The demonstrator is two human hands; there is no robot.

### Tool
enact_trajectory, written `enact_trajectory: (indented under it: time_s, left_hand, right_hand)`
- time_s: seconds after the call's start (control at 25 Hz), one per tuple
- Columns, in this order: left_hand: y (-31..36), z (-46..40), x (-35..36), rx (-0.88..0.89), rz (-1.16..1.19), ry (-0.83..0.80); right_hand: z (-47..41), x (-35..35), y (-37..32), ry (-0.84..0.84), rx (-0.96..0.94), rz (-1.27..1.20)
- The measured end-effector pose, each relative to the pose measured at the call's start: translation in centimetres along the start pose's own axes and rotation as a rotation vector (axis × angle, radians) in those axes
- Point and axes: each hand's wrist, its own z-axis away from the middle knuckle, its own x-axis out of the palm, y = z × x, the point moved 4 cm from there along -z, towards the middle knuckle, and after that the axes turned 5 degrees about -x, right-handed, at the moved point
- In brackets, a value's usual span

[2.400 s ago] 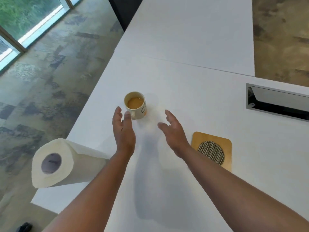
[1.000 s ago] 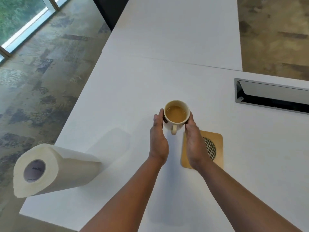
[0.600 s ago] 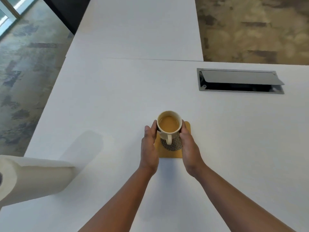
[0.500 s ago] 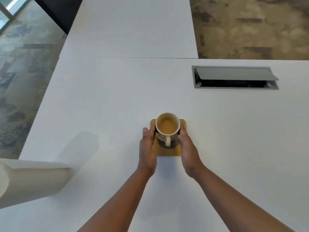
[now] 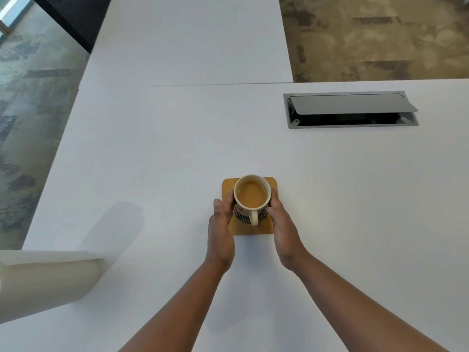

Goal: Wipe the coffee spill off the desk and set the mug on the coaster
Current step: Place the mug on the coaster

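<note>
Surroundings: a paper towel roll [image 5: 48,283] lies on its side at the near left corner of the white desk [image 5: 162,153], well apart from the mug; a metal cable hatch [image 5: 351,109] with its flap tilted open is set into the desk at the far right; patterned carpet [image 5: 30,102] shows on both sides.
In the way: only the two hands flank the mug; the desk around the coaster is bare.
Mug position: the mug [image 5: 252,195] is upright over the middle of the coaster [image 5: 253,228]; whether its base touches cannot be told.
Mug direction: the handle points toward the person; the opening faces up, long axis vertical.
Left hand: the left hand [image 5: 220,232] cups the mug's left wall, fingers curved round it.
Right hand: the right hand [image 5: 284,229] holds the right wall the same way.
Materials: cream glazed mug holding light brown coffee; square wooden coaster with rounded corners and a dark woven round inlay; smooth matte desk.
</note>
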Motion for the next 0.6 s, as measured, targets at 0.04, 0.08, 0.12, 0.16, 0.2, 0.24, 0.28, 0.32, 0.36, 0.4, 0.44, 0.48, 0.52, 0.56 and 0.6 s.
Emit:
enact_trajectory:
  time_s: [0.04,0.08,0.12,0.16,0.2,0.24,0.28,0.32,0.36,0.4,0.44,0.48,0.52,0.56,0.6]
  left_hand:
    - [-0.1,0.0,-0.1,0.003,-0.005,-0.001]
    - [-0.1,-0.1,-0.1,0.002,-0.007,-0.001]
    - [-0.1,-0.1,-0.2,0.005,-0.008,0.005]
    - [-0.1,-0.2,-0.2,0.009,-0.016,0.007]
    - [-0.1,-0.2,-0.2,0.014,-0.026,0.010]
    - [-0.1,-0.1,-0.3,0.018,-0.038,0.012]
    - [0.0,-0.1,-0.3,0.027,-0.052,0.013]
    - [0.1,-0.1,-0.3,0.038,-0.071,0.018]
    - [0.1,-0.2,-0.4,0.041,-0.085,0.022]
    - [0.4,-0.3,-0.4,0.046,-0.096,0.028]
    - [0.6,-0.3,-0.4,0.058,-0.122,0.031]
    - [0.9,-0.2,-0.3,0.085,-0.183,0.033]
    - [1.3,-0.1,-0.2,0.122,-0.273,0.029]
    - [1.7,0.1,-0.1,0.159,-0.381,0.031]
    - [1.8,0.0,-0.1,0.189,-0.499,0.026]
  right_hand:
    - [0.0,-0.1,0.2,0.006,0.010,-0.002]
    - [0.1,-0.2,0.4,0.005,0.019,-0.003]
    - [0.1,-0.2,0.5,0.005,0.018,0.002]
    - [0.1,-0.2,0.7,0.002,0.022,0.002]
    - [0.2,-0.3,0.8,0.003,0.029,0.000]
    - [0.2,-0.3,0.8,0.003,0.037,-0.002]
    - [0.1,-0.3,0.9,0.003,0.038,0.000]
    - [0.1,-0.4,0.9,0.005,0.036,0.006]
    - [0.0,-0.4,1.0,0.008,0.041,0.012]
    - [0.0,-0.5,1.1,0.018,0.051,0.025]
    - [0.1,-0.7,1.2,0.018,0.058,0.049]
    - [0.2,-0.7,1.3,0.018,0.066,0.072]
    - [0.3,-0.8,1.3,0.005,0.062,0.096]
    - [0.6,-0.9,0.9,0.004,0.047,0.134]
    - [0.7,-1.0,0.5,0.003,0.022,0.167]
